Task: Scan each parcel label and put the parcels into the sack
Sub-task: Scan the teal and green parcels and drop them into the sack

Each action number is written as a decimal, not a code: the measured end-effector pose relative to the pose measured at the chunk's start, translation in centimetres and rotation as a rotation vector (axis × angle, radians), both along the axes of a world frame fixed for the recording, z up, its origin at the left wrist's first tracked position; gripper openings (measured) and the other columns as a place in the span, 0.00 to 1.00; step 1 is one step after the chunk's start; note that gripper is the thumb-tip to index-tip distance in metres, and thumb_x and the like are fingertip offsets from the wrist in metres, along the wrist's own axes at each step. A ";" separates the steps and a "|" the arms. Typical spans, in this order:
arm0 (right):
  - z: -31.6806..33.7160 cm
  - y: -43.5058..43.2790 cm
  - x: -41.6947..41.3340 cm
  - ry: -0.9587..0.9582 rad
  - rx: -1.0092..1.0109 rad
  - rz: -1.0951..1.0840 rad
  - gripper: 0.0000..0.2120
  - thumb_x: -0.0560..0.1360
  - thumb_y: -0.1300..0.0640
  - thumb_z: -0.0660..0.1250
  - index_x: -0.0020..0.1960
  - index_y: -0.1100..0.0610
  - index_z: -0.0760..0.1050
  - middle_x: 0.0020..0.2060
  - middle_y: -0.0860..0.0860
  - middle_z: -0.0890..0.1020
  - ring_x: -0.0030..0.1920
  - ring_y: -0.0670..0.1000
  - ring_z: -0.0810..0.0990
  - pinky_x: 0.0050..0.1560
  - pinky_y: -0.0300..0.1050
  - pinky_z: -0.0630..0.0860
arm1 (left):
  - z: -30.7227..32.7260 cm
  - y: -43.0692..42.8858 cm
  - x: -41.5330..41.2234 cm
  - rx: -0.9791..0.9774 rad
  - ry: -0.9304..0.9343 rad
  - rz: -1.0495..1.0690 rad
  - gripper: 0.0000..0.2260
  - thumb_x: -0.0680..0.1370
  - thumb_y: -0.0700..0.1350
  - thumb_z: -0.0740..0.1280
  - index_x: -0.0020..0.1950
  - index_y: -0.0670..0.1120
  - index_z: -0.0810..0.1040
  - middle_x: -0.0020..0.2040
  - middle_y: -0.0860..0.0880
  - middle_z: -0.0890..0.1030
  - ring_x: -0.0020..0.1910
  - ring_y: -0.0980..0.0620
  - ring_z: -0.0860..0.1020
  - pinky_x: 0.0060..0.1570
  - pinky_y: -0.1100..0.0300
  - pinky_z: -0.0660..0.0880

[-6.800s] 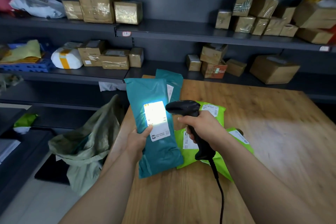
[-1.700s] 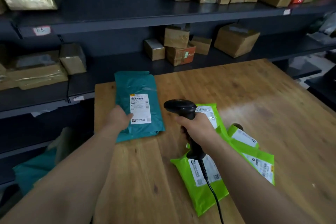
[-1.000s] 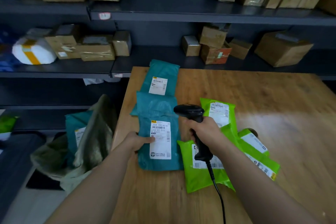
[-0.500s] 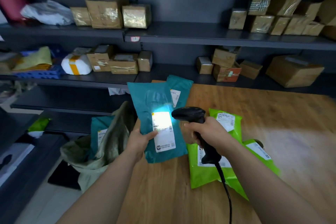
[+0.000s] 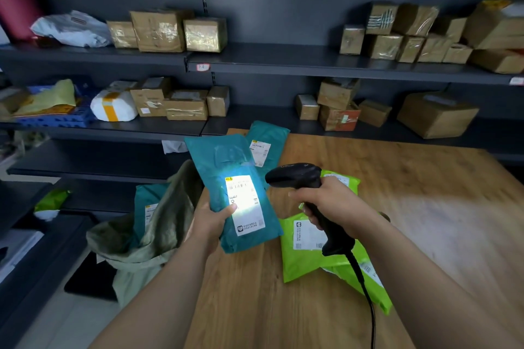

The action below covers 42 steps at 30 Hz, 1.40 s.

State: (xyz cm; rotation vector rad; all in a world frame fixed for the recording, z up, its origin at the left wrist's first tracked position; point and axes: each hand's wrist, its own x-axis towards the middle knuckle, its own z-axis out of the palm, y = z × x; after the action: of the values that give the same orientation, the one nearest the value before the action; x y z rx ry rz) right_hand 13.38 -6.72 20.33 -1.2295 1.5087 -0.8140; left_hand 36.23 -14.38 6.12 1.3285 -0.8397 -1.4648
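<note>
**Mid-scan, most parcels left**

Left hand (image 5: 209, 224) fingers grip a teal parcel (image 5: 224, 164) over the counter (image 5: 411, 178) edge. Right hand (image 5: 334, 204) fingers wrap the scanner (image 5: 295, 176), lighting the label (image 5: 246, 204). One parcel (image 5: 144, 198) shows in the sack (image 5: 158, 238). A second teal parcel (image 5: 272, 133) and green parcels (image 5: 297, 266) lie on the counter, likely unscanned.

Teal parcel (image 5: 226, 178), a soft mailer, is held tilted above the table's (image 5: 425, 207) left edge by the left hand (image 5: 209, 224), its white label (image 5: 246, 204) lit by the black scanner (image 5: 295, 176) gripped in the right hand (image 5: 334, 204). Second teal parcel (image 5: 269, 142) lies flat at the table's far left corner, label up; lime-green parcels (image 5: 306, 258) overlap near the table's front. Grey-green sack (image 5: 147, 246) slumps open just left of the table, with a bagged teal parcel (image 5: 147, 204) standing in its mouth.
</note>
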 end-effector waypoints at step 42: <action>-7.8 -11.0 42.9 -0.174 0.118 -0.064 0.17 0.75 0.53 0.71 0.31 0.59 0.74 0.25 0.56 0.76 0.25 0.52 0.72 0.29 0.45 0.68 | 0.5 -3.7 45.3 0.055 -0.383 0.171 0.09 0.74 0.38 0.72 0.53 0.47 0.78 0.43 0.53 0.82 0.42 0.53 0.82 0.37 0.59 0.78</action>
State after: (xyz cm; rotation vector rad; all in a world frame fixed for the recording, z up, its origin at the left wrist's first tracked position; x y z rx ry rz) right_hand 56.26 -17.71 12.52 -1.0016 1.4388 -0.8396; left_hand 81.51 -18.11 6.66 1.7105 -0.9054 -1.1232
